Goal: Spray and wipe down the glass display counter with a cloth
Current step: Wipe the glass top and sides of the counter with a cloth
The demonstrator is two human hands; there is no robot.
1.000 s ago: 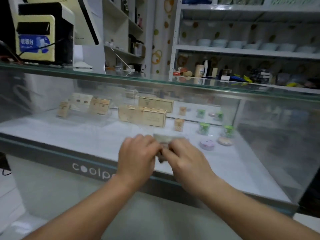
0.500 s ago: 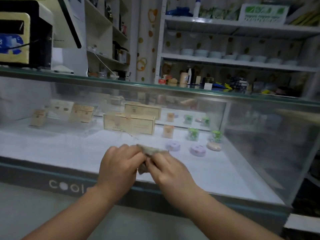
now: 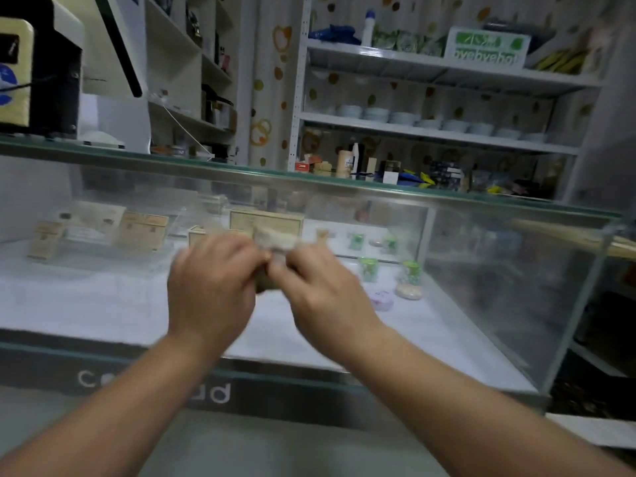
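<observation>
The cloth [image 3: 275, 237], a small crumpled wad of beige fabric, was bunched between both hands in front of the glass display counter [image 3: 344, 184], level with its front pane. The left hand [image 3: 210, 287] and right hand [image 3: 320, 294] met knuckle to knuckle, fingers curled in and pinching the wad from either side. One soft fold stuck out above them and another below. Blur hid the weave and the single fingertips.

The counter was a long box of clear, slightly hazy panes with a greenish top edge, above a dark band carrying pale rounded lettering [image 3: 213, 392]. Inside the counter, on a white matte floor, stood rectangular kraft cardboard boxes [image 3: 141, 230], small clear jars with green lids [image 3: 409, 271], a round lavender soap [image 3: 381, 299] and a pale oval one [image 3: 408, 291]. On the counter's top, at its left end, sat a boxy black and cream machine [image 3: 38, 74]. Behind the counter rose white metal shelving [image 3: 430, 132] holding a row of smooth white bowls [image 3: 378, 115].
</observation>
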